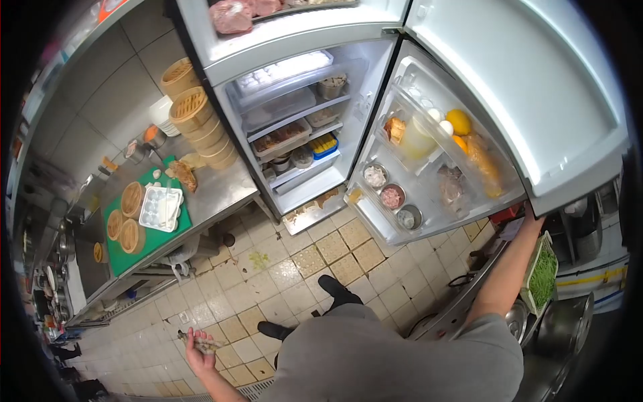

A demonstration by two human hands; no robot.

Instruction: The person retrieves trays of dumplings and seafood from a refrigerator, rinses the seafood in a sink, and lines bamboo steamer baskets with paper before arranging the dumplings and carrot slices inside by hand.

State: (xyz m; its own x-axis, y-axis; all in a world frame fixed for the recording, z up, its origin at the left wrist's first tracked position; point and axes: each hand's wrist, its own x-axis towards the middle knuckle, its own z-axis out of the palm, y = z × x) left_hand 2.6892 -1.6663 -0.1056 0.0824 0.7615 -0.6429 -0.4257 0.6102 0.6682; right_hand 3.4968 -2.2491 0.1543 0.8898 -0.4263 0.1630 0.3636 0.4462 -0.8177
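My left hand [199, 350] is low at the left, above the tiled floor, its fingers closed round a small, mottled grey-yellow thing [209, 346] whose kind I cannot make out. My right arm stretches out to the right. My right hand [530, 216] meets the lower edge of the open upper fridge door [516, 80], its fingers hidden behind it. Below, the lower fridge door [429, 214] also stands open, with eggs [457, 120], a lemon, a bottle and metal cups of food on its shelves. Trays and tubs fill the fridge [305, 194]; raw meat [231, 17] lies in the upper compartment.
On the steel counter [231, 181] at left stand stacked bamboo steamers [194, 110], a green cutting board [120, 262] and a white egg tray [161, 209]. A basket of chopped greens [541, 271] and metal pots [566, 321] are at right. Greens lie on the floor [281, 271].
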